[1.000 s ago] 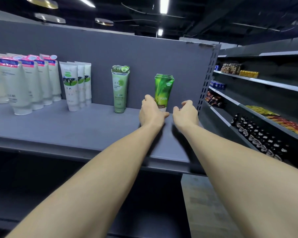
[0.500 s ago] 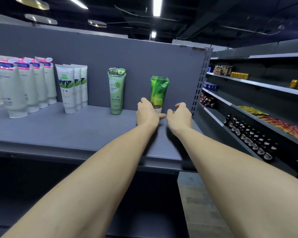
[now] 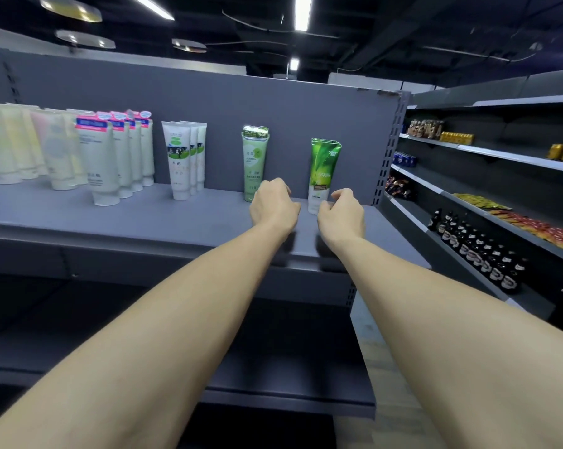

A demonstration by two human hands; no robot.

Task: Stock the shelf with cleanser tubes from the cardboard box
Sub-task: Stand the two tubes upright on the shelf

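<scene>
Green tubes (image 3: 324,171) stand upright on their caps at the back of the shelf (image 3: 144,222), a tight row just left of its right end post. A second ago the left hand (image 3: 273,207) was against the front tube; now both hands sit back at its 7 and 5 o'clock, apart from it, fingers loosely curled and holding nothing. The right hand (image 3: 341,212) is likewise free. That batch looks placed; the box is out of view, presumably the next reach.
</scene>
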